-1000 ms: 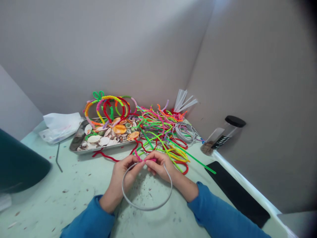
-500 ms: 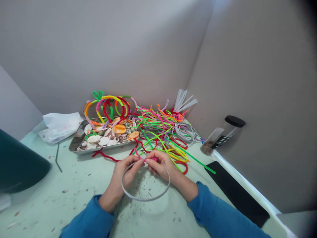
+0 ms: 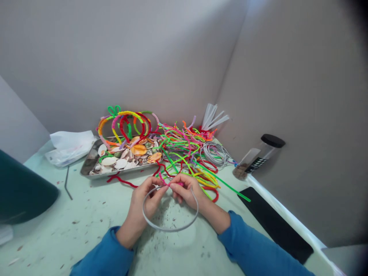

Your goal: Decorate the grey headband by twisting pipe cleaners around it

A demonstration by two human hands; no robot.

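A thin grey headband hoop (image 3: 172, 230) hangs toward me between my hands, its curve low over the table. My left hand (image 3: 143, 201) is closed, thumb and forefinger pinching the hoop at its far side. My right hand (image 3: 188, 190) is closed too, pinching a bright pink pipe cleaner (image 3: 161, 177) where it wraps round the hoop. One pink end sticks up by the left fingertips, and more pink shows at the right fingers. Fingers partly hide the wrapped stretch.
Behind my hands stand a metal tray (image 3: 94, 174) of seashells, finished colourful hoops (image 3: 126, 112) and a heap of pipe cleaners (image 3: 186, 140). Grey hoops (image 3: 214, 155), a clear jar (image 3: 258, 157) and a black strip (image 3: 276, 226) lie right. A dark green cylinder (image 3: 25, 188) stands left.
The hoop has shifted slightly to the right with my left fingers. The upright pink end has moved a little to the right. My right hand has barely moved.
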